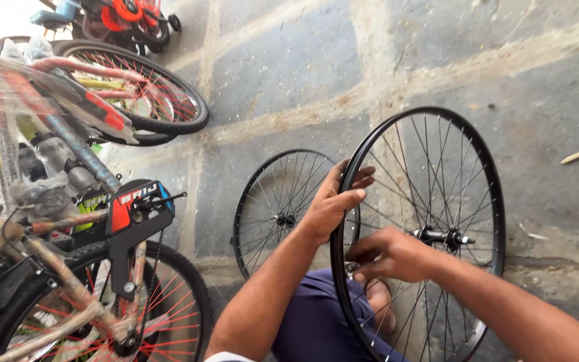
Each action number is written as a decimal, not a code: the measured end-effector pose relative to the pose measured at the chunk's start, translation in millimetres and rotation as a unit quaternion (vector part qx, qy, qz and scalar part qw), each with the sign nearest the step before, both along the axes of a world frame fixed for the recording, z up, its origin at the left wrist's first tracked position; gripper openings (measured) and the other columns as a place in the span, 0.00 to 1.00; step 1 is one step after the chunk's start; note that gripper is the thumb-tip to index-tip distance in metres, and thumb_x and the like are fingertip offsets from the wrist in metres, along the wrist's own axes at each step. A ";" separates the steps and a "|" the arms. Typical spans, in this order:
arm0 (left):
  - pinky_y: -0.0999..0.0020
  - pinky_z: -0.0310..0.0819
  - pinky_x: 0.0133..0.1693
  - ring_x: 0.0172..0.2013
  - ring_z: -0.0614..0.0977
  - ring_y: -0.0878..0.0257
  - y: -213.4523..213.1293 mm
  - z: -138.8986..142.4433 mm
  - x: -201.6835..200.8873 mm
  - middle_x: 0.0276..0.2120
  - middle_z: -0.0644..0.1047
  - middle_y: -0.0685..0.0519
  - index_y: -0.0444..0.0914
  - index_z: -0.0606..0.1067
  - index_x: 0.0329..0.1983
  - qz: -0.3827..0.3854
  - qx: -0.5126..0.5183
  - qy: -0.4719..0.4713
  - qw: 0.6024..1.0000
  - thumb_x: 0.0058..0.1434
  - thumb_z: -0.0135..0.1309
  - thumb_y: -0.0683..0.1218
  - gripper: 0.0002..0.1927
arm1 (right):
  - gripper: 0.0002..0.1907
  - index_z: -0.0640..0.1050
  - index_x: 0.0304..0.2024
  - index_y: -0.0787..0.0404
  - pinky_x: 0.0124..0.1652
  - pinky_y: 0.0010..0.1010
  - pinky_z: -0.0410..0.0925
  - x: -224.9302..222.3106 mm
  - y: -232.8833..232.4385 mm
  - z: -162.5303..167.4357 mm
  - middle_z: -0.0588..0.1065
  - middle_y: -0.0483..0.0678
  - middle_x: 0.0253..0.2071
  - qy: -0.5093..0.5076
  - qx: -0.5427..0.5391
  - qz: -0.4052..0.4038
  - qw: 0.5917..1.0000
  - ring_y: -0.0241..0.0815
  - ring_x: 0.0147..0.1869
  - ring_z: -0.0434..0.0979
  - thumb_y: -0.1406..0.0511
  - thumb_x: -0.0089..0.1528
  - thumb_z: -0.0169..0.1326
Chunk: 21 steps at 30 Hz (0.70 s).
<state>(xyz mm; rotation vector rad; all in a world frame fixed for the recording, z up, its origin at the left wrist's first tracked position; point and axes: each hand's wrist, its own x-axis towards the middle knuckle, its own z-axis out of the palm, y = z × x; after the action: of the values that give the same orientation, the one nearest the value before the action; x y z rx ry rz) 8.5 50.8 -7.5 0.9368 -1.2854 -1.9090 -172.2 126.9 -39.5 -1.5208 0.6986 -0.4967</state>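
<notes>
Left hand [330, 204] grips round black rim [497, 201], right hand [389, 255] on thin spokes [437, 174]

The near wheel rim [418, 234] runs off the bottom edge, and the right hand's [390, 255] fingertips hide among spokes.

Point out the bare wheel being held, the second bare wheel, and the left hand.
held wheel [497, 201], head view, right rim.
second wheel [244, 208], head view, left rim.
left hand [330, 204], head view, back of hand.

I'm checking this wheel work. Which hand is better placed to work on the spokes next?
The right hand: its fingers are already pinched among the spokes low inside the rim, beside the hub. The left hand grips the rim's upper edge, steadying the wheel.
</notes>
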 end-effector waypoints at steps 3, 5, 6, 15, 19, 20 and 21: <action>0.62 0.66 0.61 0.66 0.72 0.51 1.7 4.5 -2.4 0.64 0.71 0.41 0.34 0.53 0.76 0.003 0.011 0.008 1.000 0.64 0.52 0.38 0.38 | 0.23 0.78 0.53 0.62 0.48 0.36 0.72 6.4 -4.4 28.1 0.81 0.48 0.43 0.010 0.010 0.106 0.994 0.44 0.48 0.82 0.59 0.57 0.64; 0.62 0.67 0.59 0.65 0.72 0.51 -0.2 7.3 -3.8 0.64 0.71 0.41 0.35 0.53 0.76 0.007 0.018 0.003 1.000 0.63 0.52 0.38 0.38 | 0.23 0.80 0.48 0.62 0.43 0.39 0.72 16.6 10.3 44.2 0.81 0.50 0.37 0.094 -0.038 0.074 0.992 0.48 0.43 0.83 0.60 0.52 0.65; 0.62 0.68 0.59 0.65 0.72 0.52 -0.5 8.4 -4.0 0.64 0.71 0.42 0.36 0.53 0.76 0.012 0.025 -0.004 1.000 0.63 0.52 0.38 0.39 | 0.19 0.79 0.43 0.61 0.44 0.40 0.72 21.6 21.2 48.9 0.80 0.50 0.35 0.108 -0.191 -0.029 0.975 0.49 0.42 0.82 0.61 0.53 0.65; 0.63 0.71 0.54 0.63 0.74 0.57 0.4 10.5 -9.2 0.63 0.73 0.48 0.40 0.53 0.75 0.028 0.032 -0.054 0.998 0.62 0.53 0.40 0.39 | 0.13 0.80 0.37 0.58 0.37 0.46 0.70 31.2 33.3 -3.5 0.76 0.51 0.29 0.191 -0.280 -0.064 0.939 0.55 0.37 0.78 0.61 0.52 0.63; 0.63 0.70 0.53 0.63 0.74 0.54 0.8 -4.7 -6.5 0.65 0.71 0.44 0.36 0.54 0.76 0.034 0.016 -0.046 0.998 0.64 0.55 0.42 0.38 | 0.09 0.76 0.31 0.60 0.32 0.46 0.69 49.4 45.8 -24.5 0.75 0.52 0.27 0.127 -0.523 -0.227 0.812 0.52 0.32 0.77 0.65 0.49 0.60; 0.62 0.68 0.52 0.63 0.74 0.53 0.6 -9.1 -5.3 0.65 0.71 0.43 0.36 0.53 0.77 0.024 0.014 -0.025 0.999 0.64 0.55 0.41 0.39 | 0.11 0.77 0.32 0.61 0.34 0.47 0.69 49.4 47.0 -24.5 0.75 0.53 0.28 0.148 -0.465 -0.217 0.846 0.54 0.33 0.77 0.65 0.48 0.60; 0.62 0.68 0.57 0.65 0.73 0.53 0.8 -12.7 -2.4 0.66 0.70 0.43 0.36 0.51 0.77 0.020 0.001 -0.031 0.999 0.65 0.55 0.42 0.40 | 0.12 0.78 0.33 0.61 0.35 0.49 0.70 48.2 47.1 -22.8 0.75 0.54 0.29 0.169 -0.411 -0.204 0.872 0.56 0.35 0.78 0.64 0.48 0.60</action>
<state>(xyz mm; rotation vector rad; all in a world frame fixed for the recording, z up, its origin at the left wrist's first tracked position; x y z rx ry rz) 6.0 51.6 -20.2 1.0232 -1.2904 -1.8647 -124.0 174.0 -62.2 -2.3063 1.1871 -0.9398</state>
